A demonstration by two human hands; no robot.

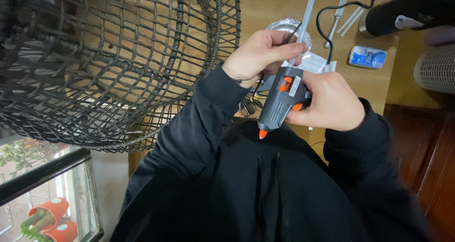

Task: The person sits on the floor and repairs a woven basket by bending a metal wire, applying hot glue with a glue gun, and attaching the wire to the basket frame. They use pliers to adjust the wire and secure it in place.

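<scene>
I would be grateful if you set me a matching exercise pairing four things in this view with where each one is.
Things:
1. glue gun
2. glue stick
3. wicker basket
4. orange pots

Places:
A. bottom left, behind glass
B. pinched by the left hand, entering the back of the gun
C. gripped in the right hand, nozzle towards the person's chest
D. filling the upper left

Pairs: 1-C, 2-B, 3-D, 4-A

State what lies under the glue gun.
Scissors and a white packet on the wooden table show partly; the left hand, right hand and glue gun cover the rest.
</scene>
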